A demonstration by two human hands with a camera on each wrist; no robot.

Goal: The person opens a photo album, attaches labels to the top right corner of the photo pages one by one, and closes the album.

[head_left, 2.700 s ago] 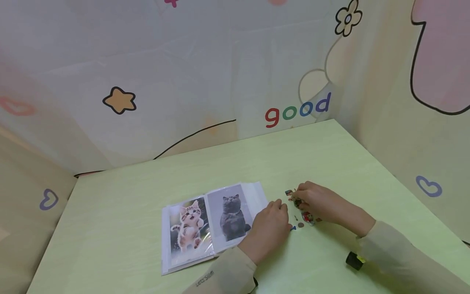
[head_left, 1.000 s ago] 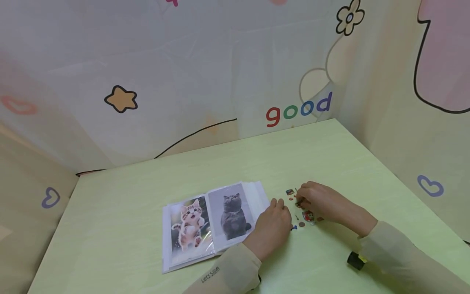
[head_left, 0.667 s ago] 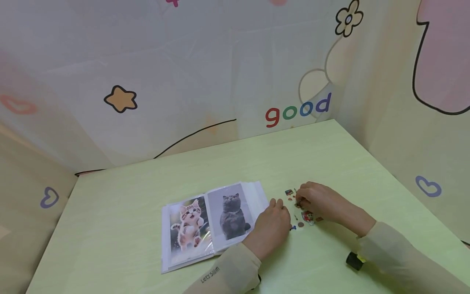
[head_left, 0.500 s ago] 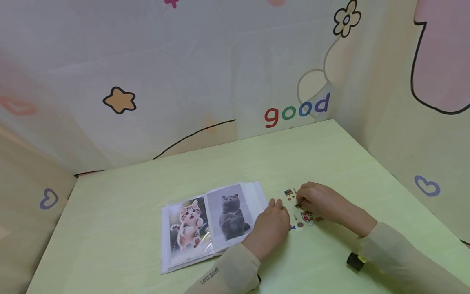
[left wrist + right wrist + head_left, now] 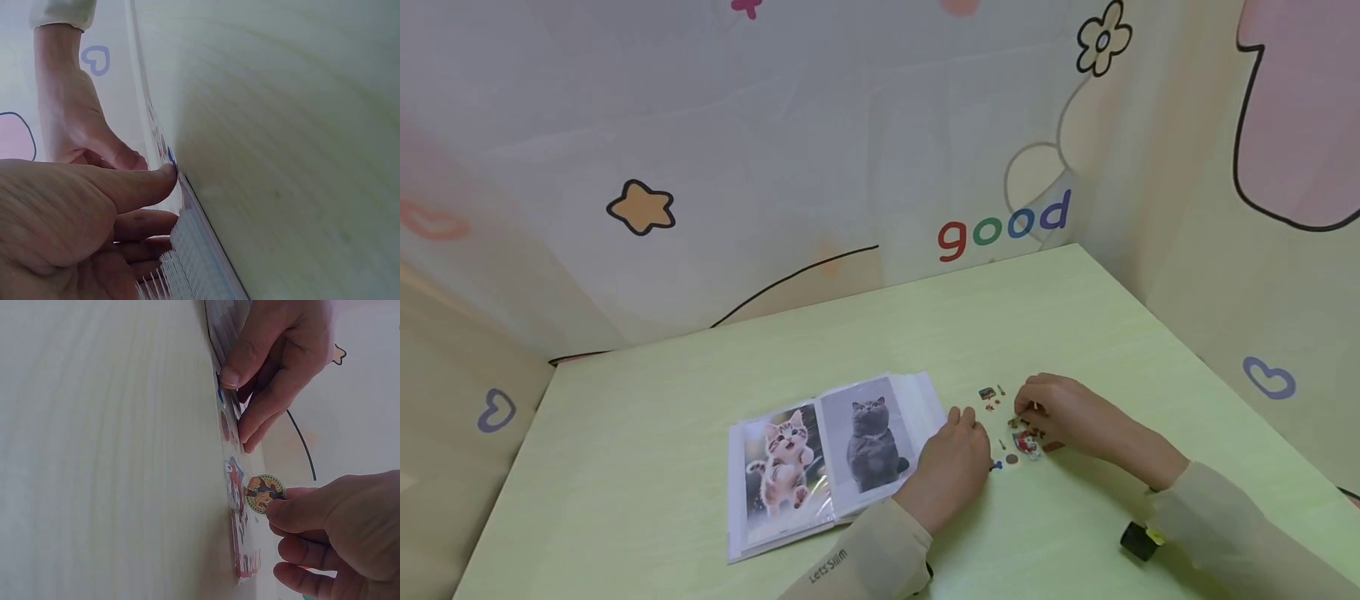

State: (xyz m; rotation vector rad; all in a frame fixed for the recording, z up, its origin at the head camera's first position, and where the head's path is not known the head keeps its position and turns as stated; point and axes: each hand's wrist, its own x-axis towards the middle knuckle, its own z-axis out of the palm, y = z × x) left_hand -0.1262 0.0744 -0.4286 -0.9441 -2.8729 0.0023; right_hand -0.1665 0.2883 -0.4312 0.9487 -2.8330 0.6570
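Note:
My right hand (image 5: 1067, 412) pinches a round cartoon-dog sticker (image 5: 264, 494) between thumb and index finger, just above a clear sticker sheet (image 5: 250, 556). On that sheet are a larger red-and-white cartoon sticker (image 5: 1025, 444), a blue bone-shaped one (image 5: 996, 466), a brown round one (image 5: 1012, 459) and several small ones. My left hand (image 5: 951, 467) rests at the sheet's left edge, over the right side of an open photo album (image 5: 737, 492). Its thumb (image 5: 150, 187) touches the sheet's edge, with the fingers extended.
The album lies open at two cat photos (image 5: 786, 458) under clear sleeves. A black cylinder with a yellow part (image 5: 1139, 542) lies beside my right sleeve. The pale green table (image 5: 647, 425) meets printed curtains (image 5: 775, 167) at the back and sides.
My right hand has lifted the round sticker off the sheet and drawn back slightly to the right. The black cylinder has shifted a little right. My left hand stays in place.

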